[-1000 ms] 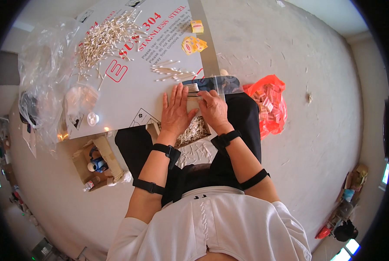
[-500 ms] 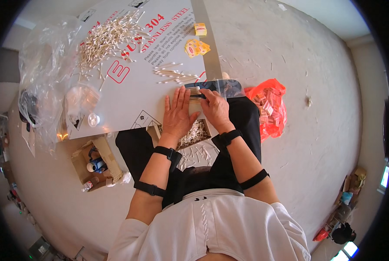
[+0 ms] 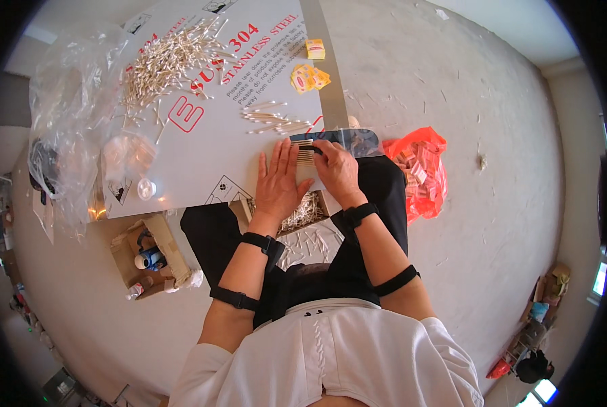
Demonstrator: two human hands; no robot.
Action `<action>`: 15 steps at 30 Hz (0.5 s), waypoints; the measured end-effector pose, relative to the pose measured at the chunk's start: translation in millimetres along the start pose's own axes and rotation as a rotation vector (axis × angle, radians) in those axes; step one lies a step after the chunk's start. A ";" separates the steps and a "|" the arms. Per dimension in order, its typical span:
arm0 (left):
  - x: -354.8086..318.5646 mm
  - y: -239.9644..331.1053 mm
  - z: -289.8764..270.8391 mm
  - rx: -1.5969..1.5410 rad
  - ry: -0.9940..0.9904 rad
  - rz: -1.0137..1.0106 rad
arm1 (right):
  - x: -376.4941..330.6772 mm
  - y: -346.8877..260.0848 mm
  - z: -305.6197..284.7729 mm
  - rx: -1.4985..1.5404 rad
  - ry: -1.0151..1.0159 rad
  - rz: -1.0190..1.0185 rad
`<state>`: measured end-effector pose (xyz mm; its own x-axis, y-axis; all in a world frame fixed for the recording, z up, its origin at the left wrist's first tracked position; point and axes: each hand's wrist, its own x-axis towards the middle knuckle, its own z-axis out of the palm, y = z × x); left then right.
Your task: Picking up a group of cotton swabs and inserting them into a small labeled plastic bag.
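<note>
My left hand (image 3: 276, 186) lies nearly flat at the table's near edge, fingers stretched out and thumb apart. Beside its fingertips is a small row of cotton swabs (image 3: 305, 157), lined up side by side between my two hands. At the right ends of that row, my right hand (image 3: 339, 175) has its fingers bent and pressed together; what is under its fingertips is hidden. A dark flat piece with clear plastic over it (image 3: 366, 140) sticks out past the right hand. Just beyond, loose cotton swabs (image 3: 273, 119) are scattered on the metal-sheet table (image 3: 202, 159).
Far left on the table are a big pile of swabs (image 3: 171, 64), crumpled clear plastic (image 3: 73, 102) and a small white cup (image 3: 147, 188). Yellow packets (image 3: 309, 78) sit near the right edge. Swabs fill a box (image 3: 303, 216) below my hands. A red bag (image 3: 422, 169) is at the right.
The whole view has shifted slightly, with the table a little lower in the picture. Both hands stay at the row of swabs, and more of the row shows between them.
</note>
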<state>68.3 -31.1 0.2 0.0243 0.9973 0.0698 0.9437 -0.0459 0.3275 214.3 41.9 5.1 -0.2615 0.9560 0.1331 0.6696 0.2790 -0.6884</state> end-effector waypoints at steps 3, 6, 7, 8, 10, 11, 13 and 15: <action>-0.9 -0.3 -0.3 0.003 -0.014 0.001 | 5.1 -0.3 1.0 -0.014 -0.016 0.016; -0.7 0.5 0.1 -0.002 -0.029 0.002 | 8.5 -0.5 -1.3 -0.033 -0.039 0.000; -1.0 0.5 0.4 -0.006 -0.034 -0.003 | 8.9 -1.3 -1.8 -0.033 -0.041 0.000; -1.2 0.2 0.7 -0.007 -0.035 -0.004 | 9.3 -2.1 -2.4 -0.041 -0.055 0.011; -1.4 -0.3 1.3 0.003 -0.025 0.000 | 8.9 -2.4 -2.3 -0.050 -0.072 0.022; -1.7 -0.3 1.8 0.002 -0.026 -0.001 | 8.2 -2.6 -2.3 -0.049 -0.072 0.025; -1.7 -0.3 1.8 -0.013 -0.024 -0.004 | 7.5 -1.7 -1.3 -0.048 -0.073 0.028; -1.3 -0.3 1.6 -0.016 -0.017 -0.001 | 7.5 -1.0 0.0 -0.054 -0.042 0.006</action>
<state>68.5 -32.3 -1.5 0.0286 0.9982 0.0533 0.9383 -0.0452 0.3429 211.6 48.8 6.8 -0.2855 0.9533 0.0986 0.7074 0.2790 -0.6494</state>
